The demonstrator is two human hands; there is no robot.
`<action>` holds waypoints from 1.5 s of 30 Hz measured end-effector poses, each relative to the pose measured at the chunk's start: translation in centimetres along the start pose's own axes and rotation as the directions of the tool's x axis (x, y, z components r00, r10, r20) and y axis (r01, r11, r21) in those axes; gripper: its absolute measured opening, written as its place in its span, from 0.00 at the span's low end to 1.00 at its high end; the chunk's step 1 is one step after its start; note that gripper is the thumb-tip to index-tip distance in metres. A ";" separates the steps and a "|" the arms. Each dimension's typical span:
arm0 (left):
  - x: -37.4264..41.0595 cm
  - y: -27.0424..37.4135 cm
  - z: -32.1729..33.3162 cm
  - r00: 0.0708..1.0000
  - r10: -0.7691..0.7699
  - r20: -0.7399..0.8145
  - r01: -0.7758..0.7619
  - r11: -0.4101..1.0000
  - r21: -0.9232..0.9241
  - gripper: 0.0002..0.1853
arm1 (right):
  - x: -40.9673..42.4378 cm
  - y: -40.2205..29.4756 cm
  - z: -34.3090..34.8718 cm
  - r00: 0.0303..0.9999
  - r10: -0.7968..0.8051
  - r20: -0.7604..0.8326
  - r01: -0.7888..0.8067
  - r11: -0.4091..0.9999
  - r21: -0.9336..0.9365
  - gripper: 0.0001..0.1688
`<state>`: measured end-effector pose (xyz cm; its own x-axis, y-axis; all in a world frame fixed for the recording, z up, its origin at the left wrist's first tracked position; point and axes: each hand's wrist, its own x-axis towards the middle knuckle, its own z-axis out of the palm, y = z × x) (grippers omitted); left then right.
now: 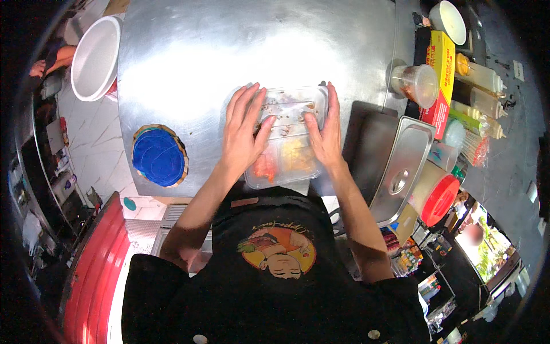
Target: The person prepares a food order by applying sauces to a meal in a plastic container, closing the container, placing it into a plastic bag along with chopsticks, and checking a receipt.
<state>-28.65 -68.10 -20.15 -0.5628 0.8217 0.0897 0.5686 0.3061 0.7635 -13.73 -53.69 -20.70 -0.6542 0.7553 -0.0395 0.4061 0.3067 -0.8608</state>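
Note:
A clear plastic compartment container (285, 129) with a transparent lid lies on the steel table in front of my torso. Orange-red food (264, 167) and yellow pieces of food (297, 155) show through its near compartments. Dark brown bits appear under the far part of the lid. My left hand (244, 128) grips the container's left side, thumb on top of the lid. On the opposite side, my right hand (325, 133) holds the edge, its thumb also resting on the lid. Parts of both side rims are hidden by my fingers.
On the steel table (193, 30), a blue round pad (158, 155) lies left. Rightward are a steel pan lid (400, 180), a plastic tub (416, 86), a wax paper box (444, 73), squeeze bottles (485, 79) and a red-lidded jar (440, 200). A white bucket (95, 60) stands beyond the left edge, near another person's hand (38, 69).

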 end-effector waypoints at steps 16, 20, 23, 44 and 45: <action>0.7 0.5 0.3 1.000 -0.023 0.014 0.023 1.000 -0.016 0.28 | 0.0 2.2 0.0 0.952 0.294 -0.083 -0.240 0.888 0.393 0.19; 0.6 0.5 -0.3 0.998 -0.026 0.055 0.028 0.999 -0.040 0.28 | 0.1 1.2 -0.2 0.978 0.205 -0.040 -0.190 0.953 0.236 0.22; 0.3 0.1 -0.3 0.998 -0.015 0.060 0.014 1.000 0.010 0.27 | 0.5 -0.3 -0.2 0.966 -0.257 -0.039 0.233 0.922 -0.309 0.29; -1.0 -1.5 0.6 0.999 0.037 0.004 -0.037 0.999 -0.018 0.27 | 0.9 -1.4 -0.5 0.945 -0.185 0.268 0.289 0.855 -0.430 0.49; -1.0 -1.2 0.4 0.998 -0.008 -0.057 0.001 0.991 -0.134 0.27 | 0.8 -1.3 -0.6 0.945 -0.187 0.267 0.285 0.871 -0.399 0.49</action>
<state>-28.49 -69.11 -21.43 -0.6009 0.7904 0.1196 0.4829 0.2397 0.8422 -14.41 -53.19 -19.32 -0.8647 0.5022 -0.0116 0.4220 0.7137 -0.5590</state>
